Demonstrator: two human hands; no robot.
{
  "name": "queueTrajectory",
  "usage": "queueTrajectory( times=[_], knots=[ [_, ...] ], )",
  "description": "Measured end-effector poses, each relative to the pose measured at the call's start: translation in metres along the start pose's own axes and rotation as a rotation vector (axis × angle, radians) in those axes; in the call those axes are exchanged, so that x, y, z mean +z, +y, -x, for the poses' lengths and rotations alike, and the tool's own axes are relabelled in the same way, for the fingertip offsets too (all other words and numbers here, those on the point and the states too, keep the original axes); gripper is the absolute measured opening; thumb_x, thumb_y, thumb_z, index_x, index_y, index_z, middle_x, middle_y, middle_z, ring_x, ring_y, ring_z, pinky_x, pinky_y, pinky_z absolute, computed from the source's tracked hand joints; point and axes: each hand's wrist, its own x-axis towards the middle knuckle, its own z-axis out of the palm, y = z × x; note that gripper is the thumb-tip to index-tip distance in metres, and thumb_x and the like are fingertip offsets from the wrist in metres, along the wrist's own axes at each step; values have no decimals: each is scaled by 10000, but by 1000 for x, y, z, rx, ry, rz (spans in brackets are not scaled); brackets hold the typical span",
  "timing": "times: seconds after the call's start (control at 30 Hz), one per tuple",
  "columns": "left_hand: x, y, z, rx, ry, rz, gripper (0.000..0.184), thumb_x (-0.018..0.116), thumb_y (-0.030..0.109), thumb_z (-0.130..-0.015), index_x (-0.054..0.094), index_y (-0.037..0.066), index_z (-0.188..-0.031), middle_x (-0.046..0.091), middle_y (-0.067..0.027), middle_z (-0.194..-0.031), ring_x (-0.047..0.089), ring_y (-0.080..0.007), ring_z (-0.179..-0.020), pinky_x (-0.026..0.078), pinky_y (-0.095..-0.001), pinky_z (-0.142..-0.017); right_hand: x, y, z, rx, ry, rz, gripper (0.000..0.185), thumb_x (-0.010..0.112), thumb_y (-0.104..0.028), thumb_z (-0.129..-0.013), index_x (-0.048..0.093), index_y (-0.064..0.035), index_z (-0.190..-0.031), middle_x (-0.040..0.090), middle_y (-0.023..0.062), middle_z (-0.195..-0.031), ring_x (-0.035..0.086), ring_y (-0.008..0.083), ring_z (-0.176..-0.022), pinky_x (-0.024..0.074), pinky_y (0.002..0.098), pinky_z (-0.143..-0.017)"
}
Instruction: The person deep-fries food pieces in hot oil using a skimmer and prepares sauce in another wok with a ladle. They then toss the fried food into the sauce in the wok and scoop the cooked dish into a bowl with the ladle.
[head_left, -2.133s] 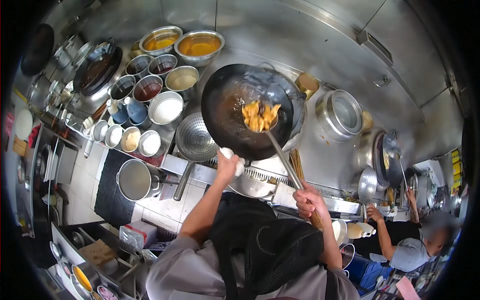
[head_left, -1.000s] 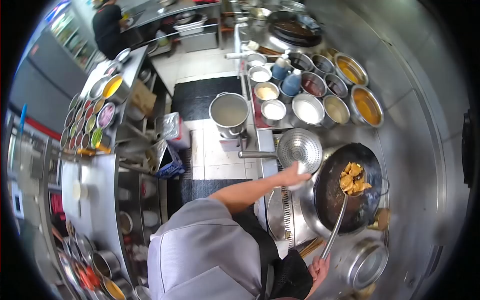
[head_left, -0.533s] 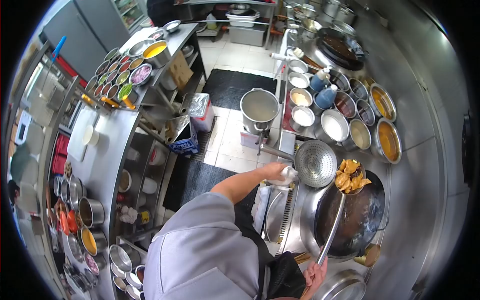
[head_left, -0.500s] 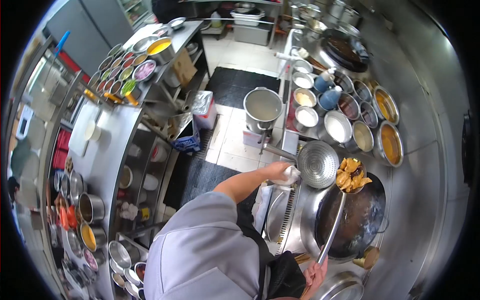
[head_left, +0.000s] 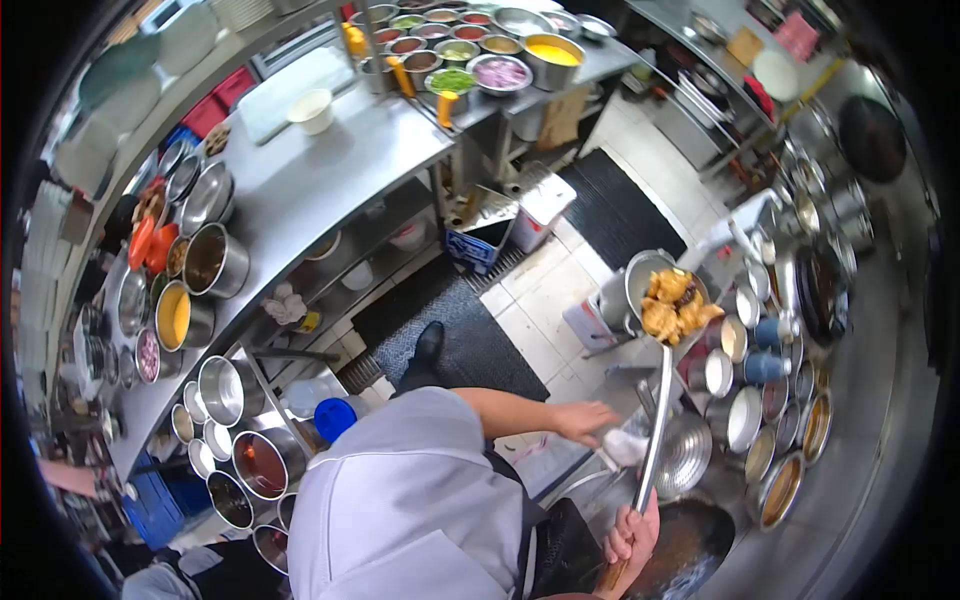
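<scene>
My right hand [head_left: 632,535] is wrapped round the handle of a long metal ladle [head_left: 655,430]. Golden-brown food pieces [head_left: 675,306] fill the ladle's bowl, held up in front of the large pot on the floor. My left hand [head_left: 585,422] has its fingers stretched out, with a crumpled white cloth [head_left: 626,447] just beyond the fingertips. Beside the cloth sits a perforated strainer [head_left: 686,456], partly behind the ladle handle. The dark wok [head_left: 700,540] is at the lower right, partly hidden by my right hand.
Seasoning containers [head_left: 744,418] and two blue bottles [head_left: 768,365] stand right of the ladle. At the left, a steel counter [head_left: 290,190] holds a white bowl [head_left: 311,112], pots and ingredient tins. A black mat [head_left: 450,330] and my shoe [head_left: 428,345] show on the floor.
The view has swung toward the left counter. The food-filled ladle has moved away from the wok, toward the floor pot. My left hand has opened and let go of the white cloth.
</scene>
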Motion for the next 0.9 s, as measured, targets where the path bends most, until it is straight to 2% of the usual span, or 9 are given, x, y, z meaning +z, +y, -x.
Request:
queueTrajectory(
  times=[0.03,0.1,0.17,0.3,0.37,0.47,0.67,0.73,0.9],
  knots=[
    [-26,-3,32,-20,-51,-6,689,693,343,-814,395,22,-1347,502,-202,-1252,475,-378,-1166,397,-443,-994,19,-1,-24,12,-24,19,612,475,-41,-928,190,-94,-1467,358,40,-608,313,70,-311,318,243,-252],
    [-70,-23,102,-66,18,53,588,663,335,-851,467,-1,-1292,534,-198,-1220,499,-370,-1149,412,-436,-983,61,1,-72,124,-174,93,584,456,-55,-946,180,-94,-1460,367,24,-616,340,61,-322,342,232,-264],
    [-135,-38,170,-291,141,71,469,640,305,-877,544,0,-1221,575,-197,-1163,535,-353,-1117,425,-425,-974,109,7,-122,208,-314,136,588,491,-71,-941,199,-81,-1451,366,15,-615,334,51,-321,327,223,-261],
    [-275,-30,285,-807,608,-108,360,643,253,-856,595,11,-1118,603,-167,-1056,598,-316,-1008,474,-416,-904,220,27,-216,379,-468,263,591,486,-51,-931,210,-79,-1453,369,15,-613,331,53,-323,318,226,-263],
    [-313,-25,329,-890,849,-79,313,650,205,-857,591,7,-1093,601,-148,-1025,623,-283,-942,504,-383,-842,270,46,-264,489,-599,261,600,487,-40,-928,214,-89,-1460,383,14,-620,338,51,-332,316,225,-271],
    [-335,-23,379,-935,951,-102,307,645,157,-880,570,6,-1137,597,-128,-1017,622,-216,-888,514,-324,-791,345,83,-328,565,-726,345,595,476,-44,-942,203,-93,-1469,378,14,-624,333,47,-328,317,232,-261],
    [-307,-18,429,-1027,1112,34,280,651,112,-883,573,3,-1128,604,-90,-939,605,-159,-828,513,-292,-756,471,156,-405,434,-821,655,674,553,-45,-910,195,-44,-1481,462,30,-610,423,92,-375,383,256,-310],
    [-297,-15,435,-1032,1142,73,281,649,111,-883,574,2,-1131,607,-91,-940,608,-159,-825,515,-289,-756,495,174,-421,392,-819,731,702,566,-19,-883,190,-3,-1475,478,35,-599,440,95,-382,397,262,-316],
    [-300,-10,444,-1092,1166,141,271,644,113,-886,588,7,-1129,629,-95,-950,625,-152,-816,525,-291,-753,522,203,-448,295,-812,933,711,575,-30,-877,205,-24,-1484,486,28,-592,434,88,-390,394,258,-330]
  ],
)
